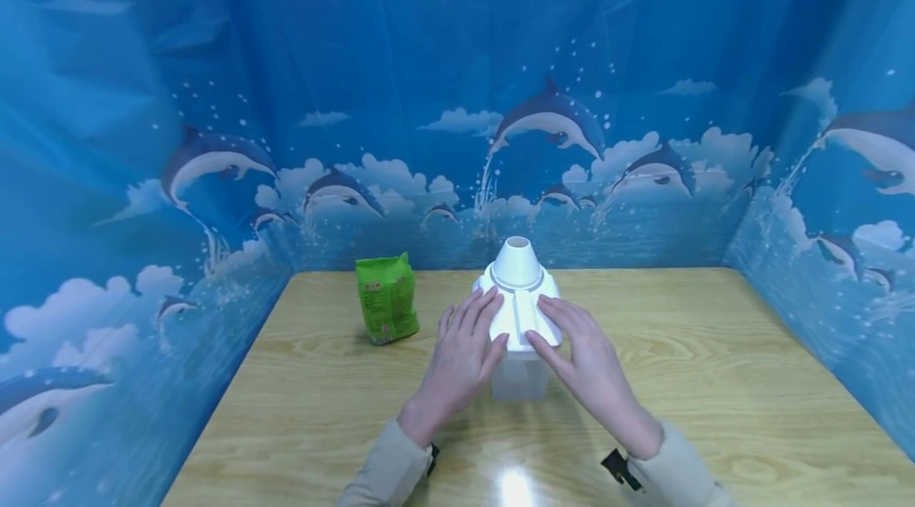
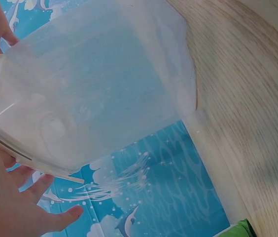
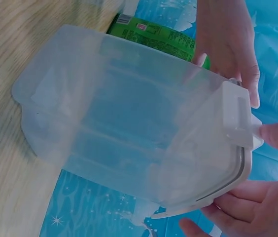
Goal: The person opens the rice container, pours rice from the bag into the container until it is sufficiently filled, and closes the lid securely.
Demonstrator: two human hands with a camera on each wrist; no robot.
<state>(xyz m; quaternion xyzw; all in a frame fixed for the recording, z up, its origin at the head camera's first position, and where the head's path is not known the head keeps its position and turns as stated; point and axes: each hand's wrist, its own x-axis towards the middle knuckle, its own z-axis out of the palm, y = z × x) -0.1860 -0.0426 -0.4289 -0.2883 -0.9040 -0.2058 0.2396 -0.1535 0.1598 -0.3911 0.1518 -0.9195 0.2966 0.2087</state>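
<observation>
A tall translucent plastic container stands upright on the table, topped by a white lid with a cone-shaped spout. On the lid's left side lie the fingers of my left hand, fairly straight and spread along the rim in the left wrist view. My right hand touches the opposite side of the lid. Its thumb rests by the white latch, while its other fingers reach along the rim. A dark seal line shows under the lid's edge. Through the walls, no contents show.
A green printed bag stands upright to the left of the container. The light wood-grain table ends at a blue dolphin-print curtain, which surrounds it at the back and both sides.
</observation>
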